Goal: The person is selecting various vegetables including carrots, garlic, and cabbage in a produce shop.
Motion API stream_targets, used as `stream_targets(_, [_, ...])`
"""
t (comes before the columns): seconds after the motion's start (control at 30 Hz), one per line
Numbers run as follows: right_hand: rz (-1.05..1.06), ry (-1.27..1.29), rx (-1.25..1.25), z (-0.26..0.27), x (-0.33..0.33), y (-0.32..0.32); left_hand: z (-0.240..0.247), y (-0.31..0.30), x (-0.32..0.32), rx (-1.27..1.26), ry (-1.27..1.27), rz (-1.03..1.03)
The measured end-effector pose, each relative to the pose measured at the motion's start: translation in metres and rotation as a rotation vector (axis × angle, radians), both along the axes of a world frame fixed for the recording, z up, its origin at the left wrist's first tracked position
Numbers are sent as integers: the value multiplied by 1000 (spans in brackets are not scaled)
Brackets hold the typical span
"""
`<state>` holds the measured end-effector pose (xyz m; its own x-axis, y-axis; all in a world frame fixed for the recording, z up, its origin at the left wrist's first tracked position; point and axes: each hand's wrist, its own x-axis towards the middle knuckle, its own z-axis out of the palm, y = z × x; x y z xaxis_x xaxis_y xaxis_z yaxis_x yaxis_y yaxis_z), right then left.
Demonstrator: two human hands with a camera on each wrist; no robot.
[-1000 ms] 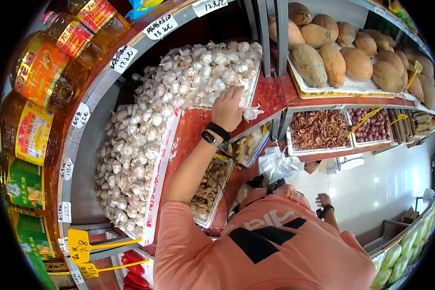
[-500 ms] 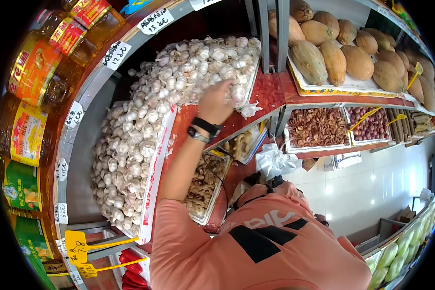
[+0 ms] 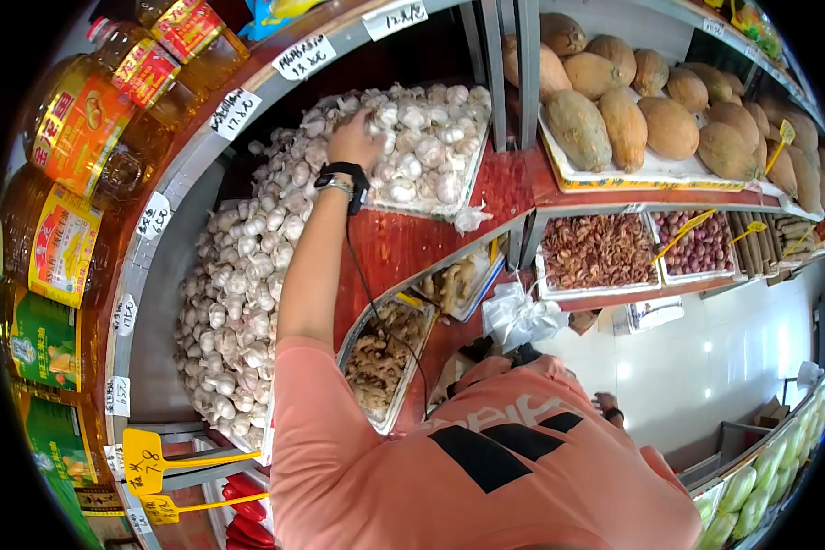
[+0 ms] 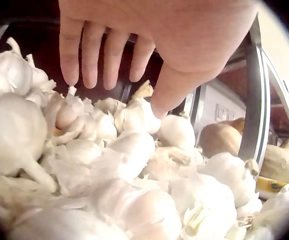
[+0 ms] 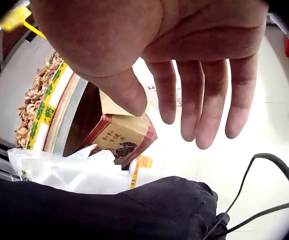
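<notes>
My left hand (image 3: 356, 145) is stretched over the upper part of a large heap of white garlic bulbs (image 3: 238, 266). In the left wrist view that hand (image 4: 154, 40) has its fingers extended and holds nothing; its thumb reaches down close to a garlic bulb (image 4: 177, 131), and contact is unclear. More garlic bulbs (image 4: 204, 200) fill the foreground. Low beside my body hangs my right hand (image 3: 605, 401), partly hidden behind the shirt. The right wrist view shows this hand (image 5: 174, 50) with loose fingers and nothing in them, above the pale floor.
Ginger (image 3: 376, 367) lies in a tray below the garlic. White plastic bags (image 3: 522, 313) hang beside a tray of shallots (image 3: 596, 249). Pumpkins (image 3: 669, 124) sit at the upper right, oil bottles (image 3: 64, 243) at the left. A cardboard box (image 5: 124, 135) stands near the right hand.
My left hand has moved left and up from the garlic tray's right edge to the middle of the heap. My right hand has drawn in closer to the body.
</notes>
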<state>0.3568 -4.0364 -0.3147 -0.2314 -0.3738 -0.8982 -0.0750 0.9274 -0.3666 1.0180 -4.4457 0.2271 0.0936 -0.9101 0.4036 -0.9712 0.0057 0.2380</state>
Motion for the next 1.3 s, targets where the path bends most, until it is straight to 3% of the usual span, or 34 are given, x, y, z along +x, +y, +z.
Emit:
stream_targets(0.1, [22,17,-9,24,4,11,-2,-30,-13,83,-64,65])
stream_targets(0.2, [-159,-85,13,-75,-27,51,5,-43,-24,180,-84,112])
stream_targets(0.5, [-276,-84,66,-43,-9,89,-13,-65,-17,31,-212,37])
stream_targets(0.8, [-264,-69,108,-24,-8,87,6,-35,-16,-152,41,83])
stream_targets(0.97, [-145,-42,-48,2,-9,47,8,9,-39,-73,-61,-47])
stream_targets(1.0, [-110,-36,-92,2,-11,44,19,25,-57,60,-44,41])
stream_targets(1.07, [-162,-63,-81,1,-13,38,6,28,-60,135,-93,6])
stream_targets(1.17, [-232,-85,-93,-15,-18,25,-7,28,-59,123,-92,-5])
stream_targets(1.3, [-158,-20,-48,19,-11,17,-10,35,-54,63,-9,-61])
